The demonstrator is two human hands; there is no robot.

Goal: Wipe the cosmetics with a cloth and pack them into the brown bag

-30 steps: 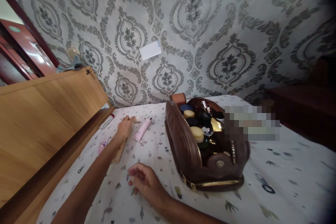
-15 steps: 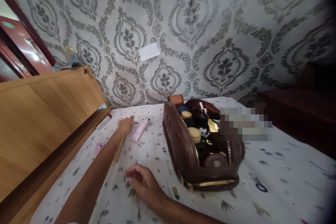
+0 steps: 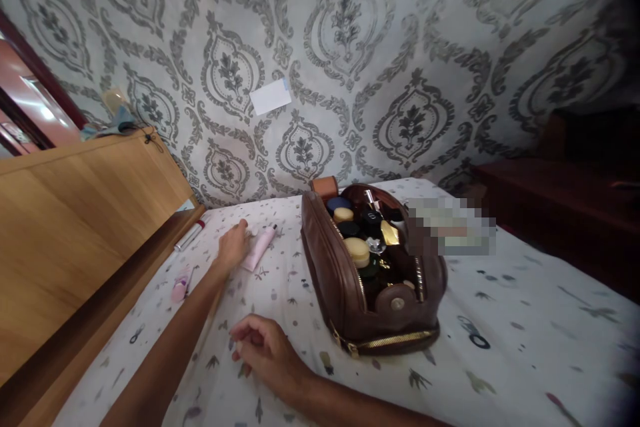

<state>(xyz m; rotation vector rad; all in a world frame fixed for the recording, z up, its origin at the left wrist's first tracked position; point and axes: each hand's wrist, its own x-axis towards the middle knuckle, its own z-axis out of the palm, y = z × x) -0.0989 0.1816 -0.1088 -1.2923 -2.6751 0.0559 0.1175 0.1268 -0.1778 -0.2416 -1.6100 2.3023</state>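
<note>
My left hand (image 3: 233, 247) is stretched out over the patterned sheet, right beside a pink tube (image 3: 261, 250) with a black cap. Its fingers are bent inward and partly hidden. A small whitish item shows at the fingertips, too blurred to name. Closer to me, my right hand (image 3: 267, 350) hovers over the sheet, loosely curled, fingers a little apart and nothing visible in them. To its right stands an unzipped brown leather toiletry bag (image 3: 330, 267), packed with jars, including a cream-lidded jar (image 3: 357, 251), bottles and a gold packet (image 3: 390, 233).
A pink-and-purple container (image 3: 181, 282) and a silver tube with a red end (image 3: 190, 236) lie left of my arm. A wooden board (image 3: 95, 200) bounds the left side. Behind is a patterned wall (image 3: 345, 107). A blurred patch (image 3: 457, 227) covers something right of the bag.
The view has shifted slightly, so the bag sits further left in the picture. My left hand has closed in on the small white item by the pink tube. My right hand stays curled.
</note>
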